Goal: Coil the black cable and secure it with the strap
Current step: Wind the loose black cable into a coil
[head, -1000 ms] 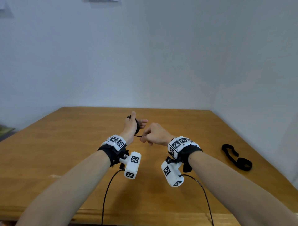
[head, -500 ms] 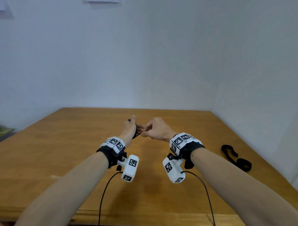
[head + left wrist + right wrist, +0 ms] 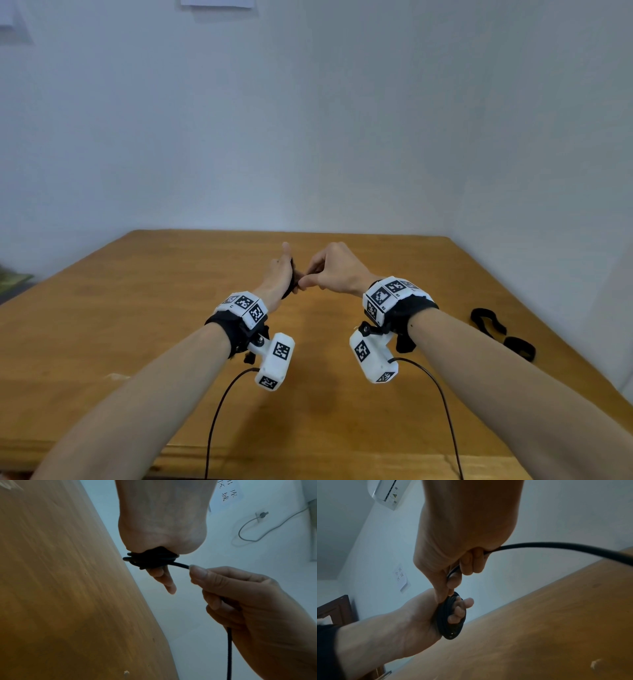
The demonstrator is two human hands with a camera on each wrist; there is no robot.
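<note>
The black cable is wound in a small oval coil around the fingers of my left hand, which holds it above the wooden table. Three fingertips poke through the coil in the right wrist view. My right hand pinches the free strand right beside the coil, and the rest of the cable runs on through its fist and trails away. The black strap lies loose on the table to the far right, touched by neither hand.
Two thin black leads from the wrist cameras hang over the table's front edge. A wall stands close behind the table and along its right side. A small pale chip marks the tabletop.
My right hand has risen and closed in on the left hand, bringing the strand up against the coil. Both hands sit slightly higher and closer together.
</note>
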